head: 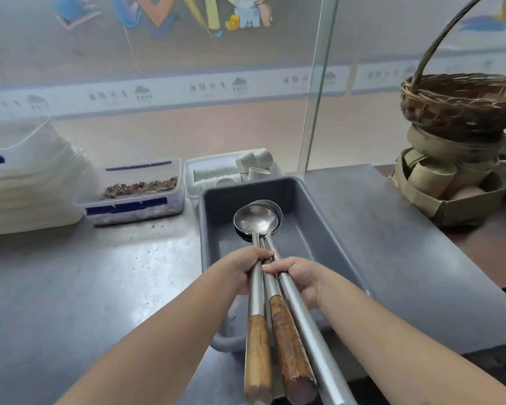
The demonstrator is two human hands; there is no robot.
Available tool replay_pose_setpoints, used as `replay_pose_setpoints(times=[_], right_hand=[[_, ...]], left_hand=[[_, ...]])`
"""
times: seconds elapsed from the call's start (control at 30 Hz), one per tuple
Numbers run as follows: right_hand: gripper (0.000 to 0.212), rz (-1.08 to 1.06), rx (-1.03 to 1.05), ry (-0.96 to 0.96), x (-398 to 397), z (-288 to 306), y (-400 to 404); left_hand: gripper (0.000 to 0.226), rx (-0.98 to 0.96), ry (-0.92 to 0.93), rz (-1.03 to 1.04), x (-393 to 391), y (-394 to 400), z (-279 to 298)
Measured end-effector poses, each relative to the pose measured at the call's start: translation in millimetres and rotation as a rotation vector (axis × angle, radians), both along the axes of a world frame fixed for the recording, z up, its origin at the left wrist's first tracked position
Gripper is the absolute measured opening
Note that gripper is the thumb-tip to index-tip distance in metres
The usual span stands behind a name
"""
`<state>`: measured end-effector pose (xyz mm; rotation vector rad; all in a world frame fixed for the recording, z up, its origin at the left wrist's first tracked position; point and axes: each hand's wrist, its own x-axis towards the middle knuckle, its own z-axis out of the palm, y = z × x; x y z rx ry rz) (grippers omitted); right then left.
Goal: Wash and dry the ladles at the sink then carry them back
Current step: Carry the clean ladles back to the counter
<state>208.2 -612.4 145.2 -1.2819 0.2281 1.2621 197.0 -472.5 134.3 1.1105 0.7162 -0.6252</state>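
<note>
I hold three ladles (270,252) as one bundle, left hand (246,266) and right hand (297,276) both curled tight around the shafts, so they do not slide apart. Their bowls hang over the grey tub (319,229), I think for putting down. No writing is readable.

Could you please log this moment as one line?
hands: left hand and right hand grip ladles | bowls: over grey tub | surface: steel counter

Three ladles (257,220), one grey tub (319,229), two hands.
</note>
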Motion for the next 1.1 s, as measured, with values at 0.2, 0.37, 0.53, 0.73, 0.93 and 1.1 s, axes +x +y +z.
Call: replay_pose_setpoints(times=[0.2, 0.37, 0.53, 0.73, 0.93, 1.1], right_hand=[[0.022, 0.073, -0.055, 0.064, 66, -24, -8], [0.032, 0.096, -0.11, 0.085, 97, -49, -5], [0.034, 0.135, -0.153, 0.094, 114, -73, -2], [0.026, 0.204, -0.185, -0.078, 129, -93, -2], [0.032, 0.299, -0.284, -0.245, 137, -117, 3], [0.054, 0.412, -0.445, -0.487, 140, -126, 2]], left_hand=[[0.027, 0.034, 0.069, 0.081, 54, -12, -21], [0.03, 0.031, 0.121, 0.112, 78, -13, -42], [0.027, -0.006, 0.168, 0.134, 92, -10, -69], [0.021, -0.029, 0.141, 0.19, 103, -10, -90], [0.014, 0.144, 0.1, 0.154, 109, -3, -105], [0.052, 0.44, -0.006, 0.101, 107, 8, -115]])
